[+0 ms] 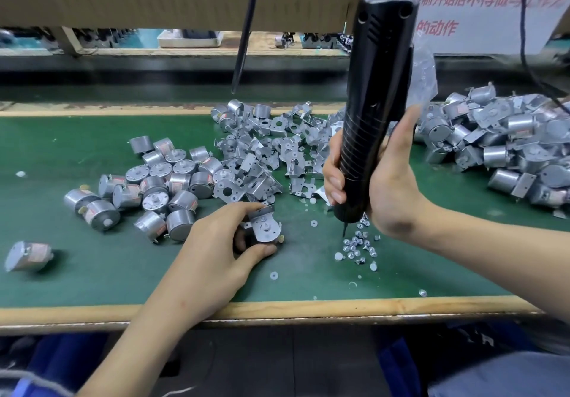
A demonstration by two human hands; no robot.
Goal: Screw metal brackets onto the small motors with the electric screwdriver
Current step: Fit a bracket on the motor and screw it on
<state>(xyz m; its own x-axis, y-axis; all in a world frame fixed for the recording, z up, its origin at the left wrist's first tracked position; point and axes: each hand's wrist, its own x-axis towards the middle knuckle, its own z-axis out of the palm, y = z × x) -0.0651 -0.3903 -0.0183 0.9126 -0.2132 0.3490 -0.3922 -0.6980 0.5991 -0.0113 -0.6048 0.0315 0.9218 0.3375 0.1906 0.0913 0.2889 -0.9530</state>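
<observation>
Left hand is pinching a bracket-topped motor; at its three o'clock, right hand is gripping the electric screwdriver.

Bright, even light falls from above you; your left hand casts only a soft shadow on the green mat. Your wide lens bows the bench edge, and the lone motor at far left looks blurred.

Left grip, right grip and forearms are uncovered; dark blue clothing below, paler grey-blue at right.
</observation>
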